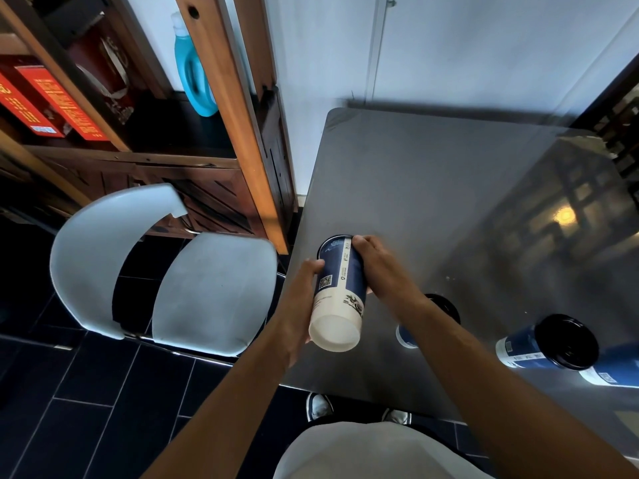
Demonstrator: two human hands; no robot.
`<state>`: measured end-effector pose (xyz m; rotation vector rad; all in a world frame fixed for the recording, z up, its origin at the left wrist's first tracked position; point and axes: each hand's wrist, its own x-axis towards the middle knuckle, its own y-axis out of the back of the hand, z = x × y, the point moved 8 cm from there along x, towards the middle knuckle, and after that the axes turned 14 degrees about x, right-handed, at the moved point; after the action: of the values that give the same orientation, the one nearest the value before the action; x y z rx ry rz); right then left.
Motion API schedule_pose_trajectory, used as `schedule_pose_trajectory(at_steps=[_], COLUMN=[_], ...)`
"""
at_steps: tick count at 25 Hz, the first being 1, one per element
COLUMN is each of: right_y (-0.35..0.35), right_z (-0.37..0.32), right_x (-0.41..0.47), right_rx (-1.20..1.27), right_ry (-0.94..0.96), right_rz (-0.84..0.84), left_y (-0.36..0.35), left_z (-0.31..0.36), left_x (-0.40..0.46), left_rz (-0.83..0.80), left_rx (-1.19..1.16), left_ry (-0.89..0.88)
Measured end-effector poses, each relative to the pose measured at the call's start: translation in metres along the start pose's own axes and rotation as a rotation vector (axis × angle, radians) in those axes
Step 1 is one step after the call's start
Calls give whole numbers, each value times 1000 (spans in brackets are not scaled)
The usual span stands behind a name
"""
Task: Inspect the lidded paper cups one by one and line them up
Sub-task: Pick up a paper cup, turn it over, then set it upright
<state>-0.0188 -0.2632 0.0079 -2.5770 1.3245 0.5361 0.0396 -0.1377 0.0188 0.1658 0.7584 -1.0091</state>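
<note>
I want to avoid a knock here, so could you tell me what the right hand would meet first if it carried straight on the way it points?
The right hand points up-left along the held cup; beyond it only bare table shows, then probably the far wall. Depth is unclear.

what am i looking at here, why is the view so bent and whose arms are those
There is no machine here: the arms belong to a person wearing a wide-angle camera on the head, looking down at their own hands, and that lens bends the picture. Both hands hold one paper cup tipped over above a grey metal table, its white bottom towards the camera and its dark lid pointing away. The left hand grips its lower side and the right hand its upper side.

On the table, a second lidded cup stands partly hidden behind the right forearm, and a third cup with a black lid stands further right. A white chair sits to the left, by a wooden shelf.
</note>
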Motion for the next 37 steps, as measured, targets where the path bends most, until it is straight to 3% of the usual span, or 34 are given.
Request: schedule_pose_trajectory(at_steps=[3, 7, 14, 17, 21, 29, 34, 37], right_y=[3, 0, -2, -4, -4, -4, -7, -18], right_z=[-1, 12, 15, 17, 31, 63, 73, 92], right_x=[0, -3, -2, -4, -11, -26, -19, -11], right_rx=[10, 173, 202, 247, 285, -70, -349, -370], right_ry=[2, -80, -86, -100, -168, -167, 38, 155], right_rz=[46, 34, 38, 35, -44, -252, -152, -94], left_y=[0, -1, 1, 9, 34, 56, 65, 78], left_z=[3, -4, -5, -11, -15, -29, -47, -60], left_x=[1, -2, 3, 7, 8, 17, 35, 48], left_rz=[22, -18, -59, -50, 113, 132, 136, 181], left_rx=[-60, -188, -186, 4, 278, 518, 706, 722], left_ry=[-59, 50, 5, -35, -110, -283, -287, -269])
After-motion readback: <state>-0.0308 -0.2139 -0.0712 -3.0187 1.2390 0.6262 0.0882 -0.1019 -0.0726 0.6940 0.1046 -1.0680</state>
